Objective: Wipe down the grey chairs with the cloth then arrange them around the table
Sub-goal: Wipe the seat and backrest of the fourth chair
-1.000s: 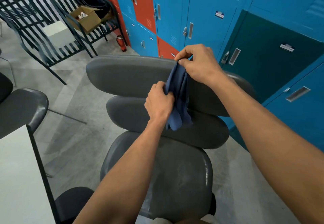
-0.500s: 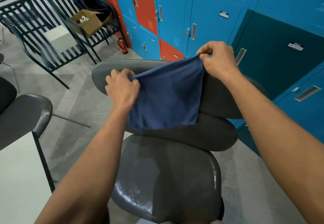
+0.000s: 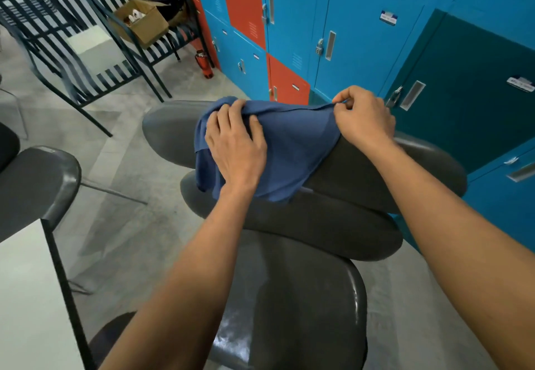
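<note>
Your left hand (image 3: pixel 236 147) lies flat on the dark blue fabric cloth (image 3: pixel 292 144), fingers straight and spread a little, pressing it against the top backrest of the grey moulded plastic chair (image 3: pixel 376 167) in front of you. Your right hand (image 3: pixel 365 118) pinches the cloth's upper right corner between thumb and curled fingers, holding that edge taut along the top rim of the backrest. The cloth is draped over the backrest's upper edge, its lower hem hanging down the near face and reaching the top of the second grey backrest (image 3: pixel 318 225) nested just below the first, so these look like stacked chairs. The glossy grey seat (image 3: pixel 304 311) sits beneath your forearms, with pale streaks of reflected light near its front edge. To your left, another grey chair (image 3: pixel 37 184) stands close beside the white table with its black edge (image 3: pixel 26 297), its backrest rim just beside the table corner. Behind the chairs runs a wall of blue, orange and dark teal metal lockers (image 3: pixel 362 22). Further off to the left stand black slatted metal benches (image 3: pixel 72 37), one carrying an open brown cardboard box (image 3: pixel 144 22). A small red bottle-like object (image 3: pixel 206 64) stands on the grey floor at the foot of the lockers.
</note>
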